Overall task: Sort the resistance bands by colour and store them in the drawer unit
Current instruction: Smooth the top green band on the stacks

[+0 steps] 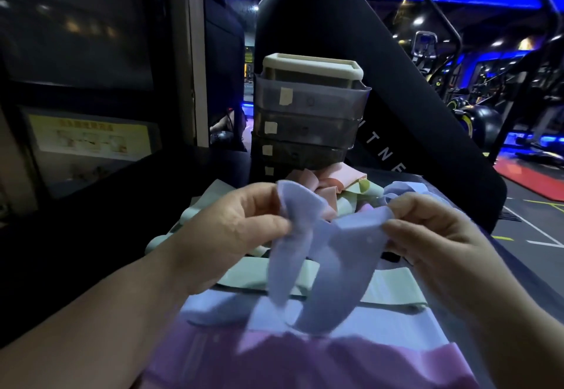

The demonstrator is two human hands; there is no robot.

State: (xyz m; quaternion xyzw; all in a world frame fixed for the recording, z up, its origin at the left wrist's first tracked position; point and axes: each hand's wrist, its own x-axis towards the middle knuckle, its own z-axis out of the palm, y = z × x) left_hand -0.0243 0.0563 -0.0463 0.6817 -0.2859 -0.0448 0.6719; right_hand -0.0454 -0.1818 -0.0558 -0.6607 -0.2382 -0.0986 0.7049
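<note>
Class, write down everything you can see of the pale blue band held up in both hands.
The pale blue band is a wide, flat strip of soft, matte, stretchy-looking material, twisted into drooping loops. The left hand pinches its upper left fold; the right hand pinches its right end. It hangs above green bands lying below, in front of the drawer unit; whether its lower loops touch them is unclear.

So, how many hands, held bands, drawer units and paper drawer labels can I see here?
Hands: 2, left hand and right hand
Held blue band, pinched by both: 1
Storage drawer unit: 1
Its paper labels, the lowest partly hidden: 4
Total: 8
</note>
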